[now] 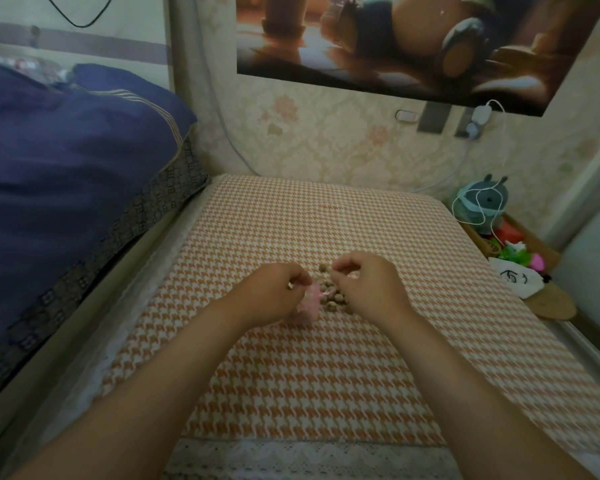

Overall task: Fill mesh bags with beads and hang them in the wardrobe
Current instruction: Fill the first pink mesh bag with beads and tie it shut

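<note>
1. Pink mesh bag sits crumpled on the orange-and-white houndstooth tablecloth, near the middle of the table, just left of the beads.
2. Brown beads lie in a small loose heap on the cloth, touching the bag's right side and partly hidden under the right hand.
3. The left hand reaches in from the lower left with the forearm stretched out straight, back of the hand up. Its fingers are curled and pinch the upper edge of the bag.
4. The right hand comes in from the lower right, wrist bent slightly inward, and hovers over the beads. Its fingers are curled down, with thumb and forefinger drawn together at the tips just beside the bag's top. Whether they hold a bead or part of the bag is too small to tell.
5. The two hands are close together but apart, with the beads between them.
6. Dark blue bedding is piled to the left of the table. A plush toy wrapped in white cable stands at the far right, and a poster hangs on the wallpapered wall.
</note>
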The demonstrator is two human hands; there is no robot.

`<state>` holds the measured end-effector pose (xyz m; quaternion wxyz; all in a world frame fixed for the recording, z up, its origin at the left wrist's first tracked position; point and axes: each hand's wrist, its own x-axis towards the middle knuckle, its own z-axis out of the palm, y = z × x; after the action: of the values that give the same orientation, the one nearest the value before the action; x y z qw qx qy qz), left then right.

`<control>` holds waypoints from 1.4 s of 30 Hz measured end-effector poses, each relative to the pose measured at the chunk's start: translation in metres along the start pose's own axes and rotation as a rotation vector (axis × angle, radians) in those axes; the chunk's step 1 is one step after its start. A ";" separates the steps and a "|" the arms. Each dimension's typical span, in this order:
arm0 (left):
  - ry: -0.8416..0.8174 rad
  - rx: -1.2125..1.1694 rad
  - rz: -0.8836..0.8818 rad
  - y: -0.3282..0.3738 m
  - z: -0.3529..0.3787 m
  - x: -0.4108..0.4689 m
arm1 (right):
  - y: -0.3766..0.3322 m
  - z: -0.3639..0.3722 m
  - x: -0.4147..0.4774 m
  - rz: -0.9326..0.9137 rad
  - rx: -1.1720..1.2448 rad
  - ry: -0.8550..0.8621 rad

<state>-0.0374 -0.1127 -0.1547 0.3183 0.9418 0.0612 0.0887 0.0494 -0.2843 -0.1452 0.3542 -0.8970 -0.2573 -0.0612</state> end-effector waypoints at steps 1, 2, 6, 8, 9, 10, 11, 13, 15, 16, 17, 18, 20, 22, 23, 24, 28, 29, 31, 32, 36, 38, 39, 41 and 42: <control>-0.006 0.003 -0.001 -0.001 0.000 0.000 | -0.006 -0.003 -0.001 -0.026 0.049 0.029; -0.011 0.004 -0.001 -0.001 -0.001 0.000 | -0.011 -0.006 -0.002 -0.056 0.087 0.046; -0.024 -0.014 -0.006 -0.002 -0.001 0.000 | -0.023 -0.004 -0.009 -0.164 0.102 -0.003; -0.023 -0.022 -0.003 -0.003 -0.001 0.000 | -0.024 0.002 -0.012 -0.208 0.047 -0.038; -0.020 -0.024 0.002 -0.003 -0.001 0.000 | -0.024 0.006 -0.012 -0.233 0.014 -0.051; -0.017 -0.025 0.007 -0.004 -0.001 0.000 | -0.023 0.009 -0.012 -0.257 -0.023 -0.065; -0.014 -0.028 0.011 -0.004 -0.001 0.000 | -0.022 0.012 -0.011 -0.274 -0.068 -0.078; -0.021 -0.037 0.004 -0.004 -0.002 -0.001 | -0.020 0.017 -0.009 -0.292 -0.139 -0.101; -0.029 -0.037 -0.007 -0.003 -0.002 -0.001 | -0.016 0.019 -0.006 -0.296 -0.124 -0.102; -0.026 -0.027 -0.009 -0.003 -0.002 -0.001 | -0.014 0.019 -0.004 -0.287 -0.101 -0.089; -0.020 -0.015 -0.012 -0.003 -0.002 -0.001 | -0.012 0.017 -0.002 -0.271 -0.082 -0.074; -0.014 -0.003 -0.017 -0.003 -0.002 -0.001 | -0.008 0.016 0.000 -0.250 -0.069 -0.058; -0.004 0.013 -0.017 -0.002 -0.001 0.000 | -0.001 0.013 0.004 -0.192 -0.072 -0.041; 0.001 0.026 -0.011 0.000 -0.001 0.000 | 0.007 0.011 0.005 -0.123 -0.097 -0.058; 0.004 0.036 -0.008 0.001 -0.001 0.000 | 0.011 0.012 0.005 -0.095 -0.123 -0.082; 0.007 0.045 -0.007 0.002 -0.001 0.000 | 0.014 0.012 0.004 -0.072 -0.155 -0.115; 0.020 0.043 -0.009 0.003 0.000 0.000 | 0.020 0.016 0.000 -0.028 -0.264 -0.233; 0.018 0.043 -0.013 0.003 0.000 0.000 | 0.020 0.018 0.000 -0.030 -0.286 -0.247; 0.017 0.044 -0.019 0.002 0.001 0.000 | 0.021 0.022 -0.001 -0.032 -0.324 -0.266; 0.017 0.042 -0.019 0.002 0.001 -0.001 | 0.022 0.023 -0.001 -0.028 -0.334 -0.270; 0.009 0.027 -0.020 0.003 0.002 -0.002 | 0.026 0.031 -0.004 -0.055 -0.363 -0.258; 0.008 0.020 -0.018 0.003 0.002 -0.002 | 0.029 0.036 -0.004 -0.068 -0.370 -0.246; 0.009 0.016 -0.015 0.003 0.002 -0.002 | 0.030 0.037 -0.004 -0.068 -0.375 -0.242; 0.013 0.003 -0.013 0.003 0.002 -0.002 | 0.031 0.039 -0.003 -0.063 -0.396 -0.243; 0.015 -0.003 -0.014 0.003 0.002 -0.003 | 0.031 0.038 -0.002 -0.057 -0.395 -0.238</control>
<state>-0.0395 -0.1164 -0.1549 0.3199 0.9402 0.0701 0.0935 0.0601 -0.2791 -0.1928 0.1373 -0.9422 -0.3054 -0.0141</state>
